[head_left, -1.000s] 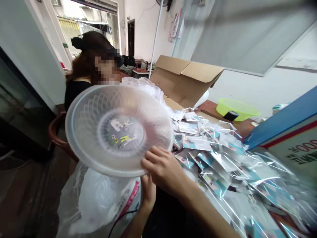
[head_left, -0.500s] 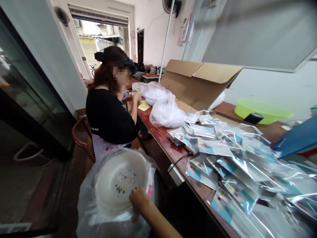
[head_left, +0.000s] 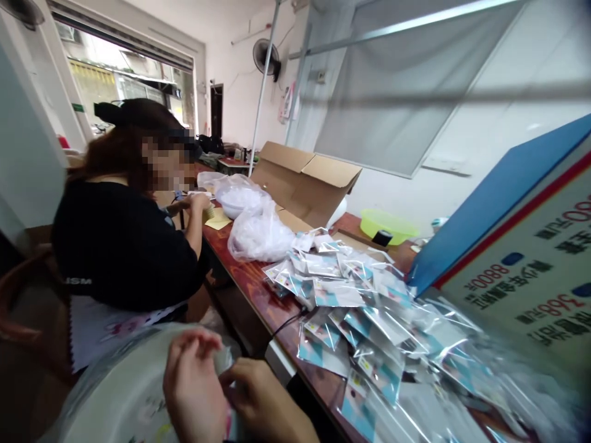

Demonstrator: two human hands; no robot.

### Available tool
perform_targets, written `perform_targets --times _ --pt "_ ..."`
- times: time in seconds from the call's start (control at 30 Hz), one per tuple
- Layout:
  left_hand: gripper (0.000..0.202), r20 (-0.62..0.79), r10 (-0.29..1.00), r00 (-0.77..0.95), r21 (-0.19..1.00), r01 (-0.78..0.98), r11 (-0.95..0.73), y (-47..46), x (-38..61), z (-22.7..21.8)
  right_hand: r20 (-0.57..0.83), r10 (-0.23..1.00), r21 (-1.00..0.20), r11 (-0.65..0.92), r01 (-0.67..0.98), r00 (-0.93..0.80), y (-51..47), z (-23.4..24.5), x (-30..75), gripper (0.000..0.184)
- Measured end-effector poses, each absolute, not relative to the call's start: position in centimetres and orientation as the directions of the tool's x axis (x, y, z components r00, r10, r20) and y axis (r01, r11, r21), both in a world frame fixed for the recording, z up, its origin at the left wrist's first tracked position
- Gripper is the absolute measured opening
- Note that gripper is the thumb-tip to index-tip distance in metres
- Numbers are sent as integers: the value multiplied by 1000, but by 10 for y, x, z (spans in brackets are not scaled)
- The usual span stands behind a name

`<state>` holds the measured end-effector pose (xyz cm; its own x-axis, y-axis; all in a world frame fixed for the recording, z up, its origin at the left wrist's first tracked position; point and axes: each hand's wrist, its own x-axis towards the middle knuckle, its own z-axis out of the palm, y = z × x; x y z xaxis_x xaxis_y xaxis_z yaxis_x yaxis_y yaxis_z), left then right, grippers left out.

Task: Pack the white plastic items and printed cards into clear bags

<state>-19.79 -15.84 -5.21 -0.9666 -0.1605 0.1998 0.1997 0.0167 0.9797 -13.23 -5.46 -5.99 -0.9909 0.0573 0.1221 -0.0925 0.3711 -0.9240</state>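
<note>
A white plastic basin (head_left: 115, 400) with small printed figures lies low at the bottom left, wrapped in a clear plastic bag (head_left: 225, 360). My left hand (head_left: 191, 384) is over the basin's right rim, fingers curled and pinching the bag's film. My right hand (head_left: 261, 400) is just to its right, closed on the same film, and the two hands almost touch. The bottom edge of the view cuts off the basin's lower part.
A person in a black top (head_left: 120, 246) sits at the left on a wooden chair (head_left: 13, 295), working at the red-brown table (head_left: 258, 295). On the table lie many clear packets (head_left: 360, 301), white bags (head_left: 258, 231), an open cardboard box (head_left: 305, 178), a green basin (head_left: 388, 224). A blue-edged sign board (head_left: 521, 246) leans at the right.
The basin went from held up in front of me down into the bag at my lap. My view has swung up and right, and both hands now pinch the bag's film.
</note>
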Motion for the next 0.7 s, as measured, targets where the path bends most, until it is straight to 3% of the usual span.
perform_targets --times 0.03,0.07,0.2,0.33,0.4,0.47,0.63,0.7 --pt "29 154 -222 -963 966 195 -172 -149 -218 -44 165 83 -886 451 -110 -983 -41 -41 -130 29" --pt "32 125 -259 -958 964 179 -197 -138 -241 -37 205 147 -864 492 -108 -968 -28 -22 -129 26" --pt "54 90 -169 -982 996 91 -2 -78 -332 -34 309 316 -829 552 -91 -897 18 34 -132 19" --pt "102 96 -65 -993 971 78 228 -21 -392 -47 313 374 -836 545 -67 -873 39 44 -130 18" --pt "113 146 26 -989 938 147 314 -5 -406 -52 306 356 -828 558 -62 -883 41 39 -125 17" --pt "107 213 100 -972 895 235 379 4 -412 -57 294 327 -806 590 -49 -898 42 34 -120 16" --pt "36 340 157 -927 804 373 464 18 -432 -62 360 321 -747 662 -64 -876 44 15 -106 16" --pt "29 378 152 -913 785 403 471 27 -446 -57 451 299 -706 696 -131 -841 45 -2 -99 16"
